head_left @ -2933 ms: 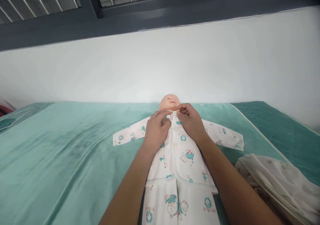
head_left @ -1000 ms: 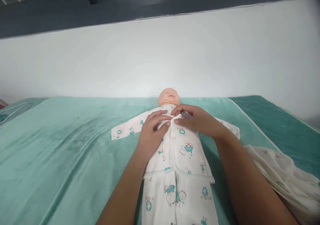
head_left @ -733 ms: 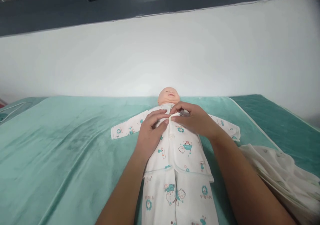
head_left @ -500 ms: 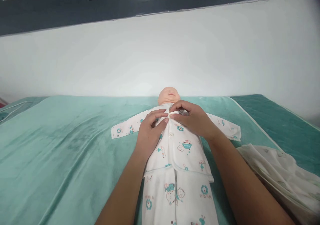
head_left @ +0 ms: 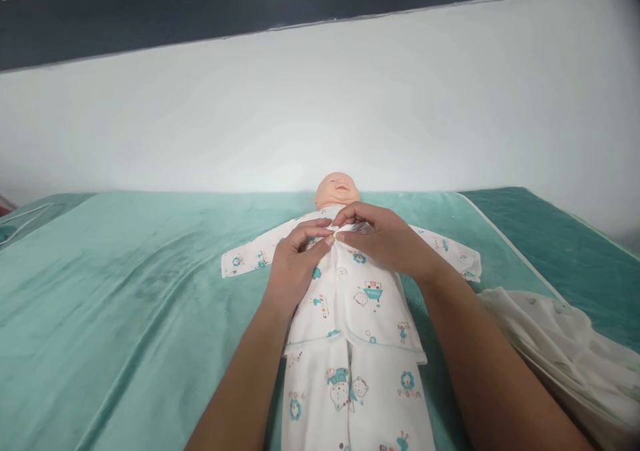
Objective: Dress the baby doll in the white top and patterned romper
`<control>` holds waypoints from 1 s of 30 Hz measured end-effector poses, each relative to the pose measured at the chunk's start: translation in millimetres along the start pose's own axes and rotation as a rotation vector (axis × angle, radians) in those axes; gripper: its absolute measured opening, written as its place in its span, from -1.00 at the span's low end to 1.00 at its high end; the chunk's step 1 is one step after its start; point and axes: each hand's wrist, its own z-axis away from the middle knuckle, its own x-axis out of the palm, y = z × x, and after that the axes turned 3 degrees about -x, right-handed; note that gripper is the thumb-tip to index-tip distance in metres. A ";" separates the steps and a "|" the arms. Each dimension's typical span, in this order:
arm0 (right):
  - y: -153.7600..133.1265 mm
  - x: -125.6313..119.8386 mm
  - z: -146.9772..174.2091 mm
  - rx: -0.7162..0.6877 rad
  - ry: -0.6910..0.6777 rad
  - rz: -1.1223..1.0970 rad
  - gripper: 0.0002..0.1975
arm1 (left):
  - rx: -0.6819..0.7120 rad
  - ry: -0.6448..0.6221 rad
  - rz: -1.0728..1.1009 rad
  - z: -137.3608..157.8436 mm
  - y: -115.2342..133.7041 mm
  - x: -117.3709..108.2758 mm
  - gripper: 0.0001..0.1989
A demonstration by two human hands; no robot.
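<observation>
A baby doll (head_left: 338, 188) lies on its back, dressed in a white printed jacket (head_left: 367, 311) and matching trousers (head_left: 380, 397). Both sleeves stretch out sideways. At the upper chest, my left hand (head_left: 303, 254) pinches the jacket's front edge between thumb and fingers. Facing it, my right hand (head_left: 387, 237) pinches the same spot, its thumb against a small pale button (head_left: 335, 236) at the front opening. Fingertips of the two hands nearly touch. Lower down the front shows another button (head_left: 341, 273). How far the pinched button sits in its hole is hidden by the fingers.
Beneath the doll spreads a green plush blanket (head_left: 150, 291), with a darker green part (head_left: 555, 251) at the right. A crumpled white cloth (head_left: 560, 337) lies beside my right forearm. Behind the bed rises a white wall (head_left: 250, 117); a white cord (head_left: 25, 221) rests at far left.
My fingers have shifted slightly on the button, with the right index finger moving a little left and the thumbs closing together. The doll and its clothes stay in place.
</observation>
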 end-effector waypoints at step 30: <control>9.2 -0.5 -0.6 -0.037 -0.035 -0.199 -0.86 | 0.033 -0.054 -0.081 -0.6 1.7 -1.1 -0.90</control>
